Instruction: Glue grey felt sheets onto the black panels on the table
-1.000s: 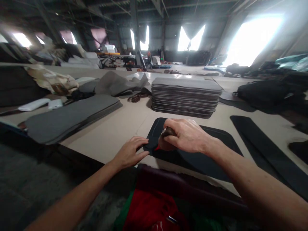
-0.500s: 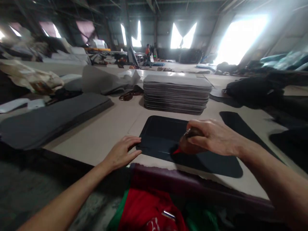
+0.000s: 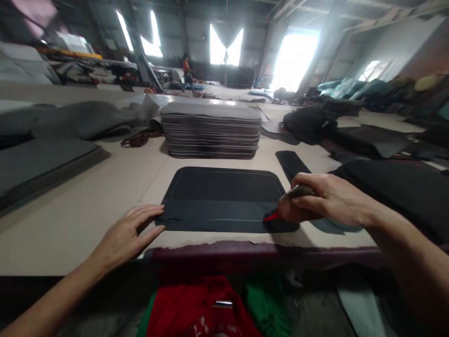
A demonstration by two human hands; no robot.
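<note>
A dark rounded panel [image 3: 224, 187] lies flat near the table's front edge, with a pale line along its lower part and another near its border. My left hand [image 3: 140, 229] rests at the panel's left end, fingers apart, the fingertips on its edge. Over the panel's lower right, my right hand [image 3: 315, 199] is wrapped round a marking tool [image 3: 271, 216] with a red tip. That tip touches the panel at the right end of the pale line. The tool's body is mostly hidden by my fingers.
Behind the panel stands a tall stack of grey sheets [image 3: 212, 133]. Dark sheets [image 3: 45, 161] lie at the left, a narrow dark piece [image 3: 293, 164] and black material [image 3: 400, 187] at the right. A person [image 3: 187, 70] in orange is far back.
The view has turned to the right. My right hand has moved the red tip rightward along the panel, and the pale line is longer. My left hand remains at the left end.
</note>
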